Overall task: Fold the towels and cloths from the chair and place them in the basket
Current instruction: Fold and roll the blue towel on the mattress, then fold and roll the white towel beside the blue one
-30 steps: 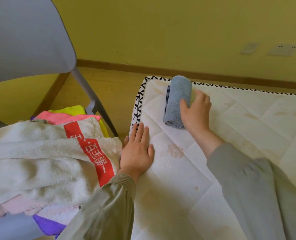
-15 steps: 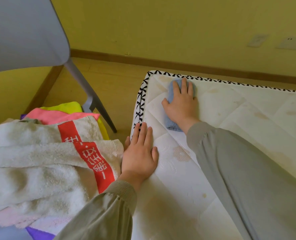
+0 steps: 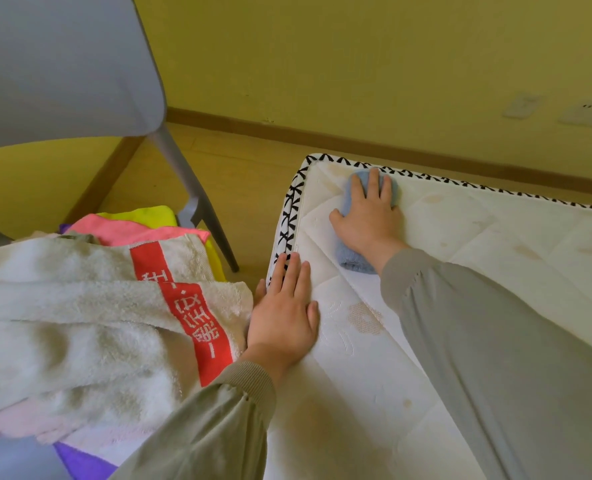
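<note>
We saw a folded blue cloth (image 3: 351, 261) lying on the mattress (image 3: 495, 244) corner, a white red-banded towel (image 3: 80, 323) heaped over a pink cloth (image 3: 132, 230), yellow cloth (image 3: 149, 214) and purple cloth (image 3: 83, 462) on the chair (image 3: 62, 64).

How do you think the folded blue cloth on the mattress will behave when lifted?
Soft terry, so the blue cloth likely sags and weighs little. Its rolled fold, pressed by the right hand, may spring open once released.

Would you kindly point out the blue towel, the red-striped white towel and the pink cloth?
blue towel (image 3: 351, 260), head view, its near end.
red-striped white towel (image 3: 66, 306), head view, terry left of the stripe.
pink cloth (image 3: 121, 230), head view, its top face.
</note>
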Demonstrator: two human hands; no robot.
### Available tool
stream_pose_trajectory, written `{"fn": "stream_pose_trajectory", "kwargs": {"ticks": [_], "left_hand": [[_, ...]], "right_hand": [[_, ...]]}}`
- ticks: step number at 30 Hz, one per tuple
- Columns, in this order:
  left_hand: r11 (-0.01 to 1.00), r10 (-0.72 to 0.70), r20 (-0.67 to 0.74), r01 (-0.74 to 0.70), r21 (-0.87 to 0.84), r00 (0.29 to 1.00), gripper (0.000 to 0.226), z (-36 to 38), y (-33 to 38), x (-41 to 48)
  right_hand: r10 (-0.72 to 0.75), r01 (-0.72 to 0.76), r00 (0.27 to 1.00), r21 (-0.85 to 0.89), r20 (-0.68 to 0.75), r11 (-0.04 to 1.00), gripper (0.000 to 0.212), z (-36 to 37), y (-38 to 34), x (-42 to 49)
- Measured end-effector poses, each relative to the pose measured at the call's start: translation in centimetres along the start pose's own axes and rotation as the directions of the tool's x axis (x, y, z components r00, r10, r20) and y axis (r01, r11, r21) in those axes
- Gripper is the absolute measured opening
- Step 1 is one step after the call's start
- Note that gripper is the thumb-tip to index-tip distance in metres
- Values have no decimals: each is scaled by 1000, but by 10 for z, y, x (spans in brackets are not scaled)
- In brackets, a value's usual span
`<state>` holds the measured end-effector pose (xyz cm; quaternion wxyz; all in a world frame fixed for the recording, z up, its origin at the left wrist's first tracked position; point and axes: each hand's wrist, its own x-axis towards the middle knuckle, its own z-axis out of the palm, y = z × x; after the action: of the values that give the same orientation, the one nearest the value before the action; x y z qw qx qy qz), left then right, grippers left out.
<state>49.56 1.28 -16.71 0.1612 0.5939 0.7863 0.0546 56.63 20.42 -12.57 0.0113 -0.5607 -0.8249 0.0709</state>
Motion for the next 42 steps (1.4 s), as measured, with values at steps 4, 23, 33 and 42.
{"fn": "stream_pose_trajectory", "kwargs": {"ticks": [4, 23, 33, 42], "left_hand": [[997, 18, 148, -30, 77, 989, 65, -18, 2, 0], [909, -61, -46, 75, 411, 997, 60, -118, -115, -119], [881, 8, -145, 62, 468, 989, 28, -162, -137, -131], [985, -144, -415, 88, -151, 898, 26, -248, -129, -158]], "right_hand": [[-53, 53, 998, -6, 23, 999, 69, -17, 0, -31], [-282, 219, 939, 288, 198, 932, 54, -33, -108, -151], [-343, 147, 850, 445, 400, 884, 86, -21, -157, -189], [-359, 178, 917, 627, 174, 759, 11, -97, -207, -200]]}}
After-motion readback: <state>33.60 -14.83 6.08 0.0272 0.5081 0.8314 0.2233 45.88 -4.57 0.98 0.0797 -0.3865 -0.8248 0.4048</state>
